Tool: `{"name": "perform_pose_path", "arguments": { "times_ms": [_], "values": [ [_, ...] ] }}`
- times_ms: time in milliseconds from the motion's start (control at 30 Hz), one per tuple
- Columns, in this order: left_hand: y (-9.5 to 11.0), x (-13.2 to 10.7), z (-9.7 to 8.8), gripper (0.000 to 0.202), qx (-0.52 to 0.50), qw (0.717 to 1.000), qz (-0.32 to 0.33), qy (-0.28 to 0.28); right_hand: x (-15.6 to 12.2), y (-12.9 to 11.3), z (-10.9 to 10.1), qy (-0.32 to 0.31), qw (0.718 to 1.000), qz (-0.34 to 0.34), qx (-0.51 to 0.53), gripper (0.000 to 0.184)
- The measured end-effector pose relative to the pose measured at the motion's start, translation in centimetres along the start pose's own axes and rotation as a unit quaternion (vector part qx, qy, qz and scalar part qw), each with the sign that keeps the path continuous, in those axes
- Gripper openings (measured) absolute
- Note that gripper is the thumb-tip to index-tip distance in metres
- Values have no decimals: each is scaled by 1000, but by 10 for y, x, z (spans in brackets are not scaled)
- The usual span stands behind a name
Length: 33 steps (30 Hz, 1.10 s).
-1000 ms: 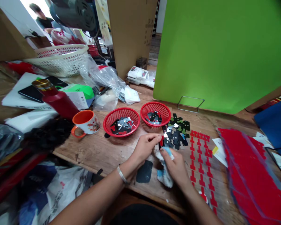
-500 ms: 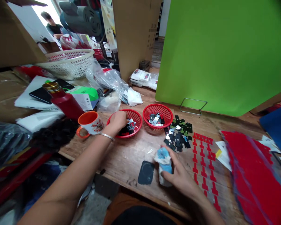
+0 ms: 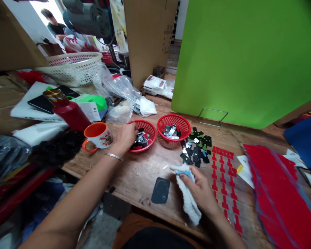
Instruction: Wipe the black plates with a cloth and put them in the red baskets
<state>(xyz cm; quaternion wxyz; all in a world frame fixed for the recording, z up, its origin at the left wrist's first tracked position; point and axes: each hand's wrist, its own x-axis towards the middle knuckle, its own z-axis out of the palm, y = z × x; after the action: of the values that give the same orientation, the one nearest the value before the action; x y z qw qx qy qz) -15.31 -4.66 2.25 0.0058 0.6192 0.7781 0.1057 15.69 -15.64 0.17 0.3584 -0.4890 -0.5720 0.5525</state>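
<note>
My right hand grips a crumpled white and blue cloth, thumb on top, and a tail of it hangs over the tabletop. Left of the cloth lies a dark rounded pad, flat on the wood. My left hand, with a bangle at the wrist, is at the left rim of a red basket. Its fingers are curled and mostly hidden behind the hand, so what they hold does not show. Small black and silver metal parts lie in that basket.
A second red basket holds similar parts, with a loose pile beside it. Rows of red T-shaped pieces and red sheets lie to the right. An orange-lined mug and a red bottle stand left. A green board rises behind.
My left hand has shifted left, from over the basket to its left rim. In my right hand the bunched cloth has turned, and its tail now hangs down toward me.
</note>
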Motion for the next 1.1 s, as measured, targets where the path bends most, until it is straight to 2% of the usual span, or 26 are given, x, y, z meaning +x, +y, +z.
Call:
{"name": "perform_pose_path", "arguments": {
  "times_ms": [33,133,233,300,333,400,467,567,633,733,833,900,1000,1033,1100],
  "values": [
    [1,-2,-3,21,-29,999,8,29,0,0,-2,2,1000,4,-5,28],
    [5,-10,-11,21,-149,984,32,98,3,1,-6,21,999,33,-9,32],
    [11,-16,-15,21,-313,944,18,101,5,4,-8,50,998,30,11,34],
    [17,-22,-16,23,-456,887,-11,70,6,3,-6,52,995,43,79,30],
    [20,-26,-16,24,-518,853,-27,46,5,2,-5,38,988,72,130,31],
    [30,-36,-15,28,-604,795,-55,-14,5,-3,-2,10,962,133,239,44],
    [43,-51,-13,33,-666,737,-84,-85,5,-7,0,5,941,147,303,51],
    [64,-77,-7,33,-746,623,-133,-193,9,-7,1,25,938,129,319,54],
    [76,-94,-2,29,-779,551,-164,-251,12,-5,0,33,940,137,312,48],
    [92,-115,7,25,-803,466,-208,-308,16,-3,-1,68,934,145,320,38],
    [101,-129,14,21,-801,431,-258,-325,16,-6,-2,93,919,128,361,42],
    [105,-135,16,22,-800,412,-283,-332,15,-8,-4,87,917,106,375,59],
    [108,-140,15,45,-802,383,-282,-361,14,-10,-5,77,932,80,345,88],
    [108,-142,14,55,-801,383,-276,-368,14,-10,-5,82,937,72,330,95],
    [111,-146,15,63,-797,403,-262,-365,14,-10,-2,96,943,57,313,101]
  ]
}}
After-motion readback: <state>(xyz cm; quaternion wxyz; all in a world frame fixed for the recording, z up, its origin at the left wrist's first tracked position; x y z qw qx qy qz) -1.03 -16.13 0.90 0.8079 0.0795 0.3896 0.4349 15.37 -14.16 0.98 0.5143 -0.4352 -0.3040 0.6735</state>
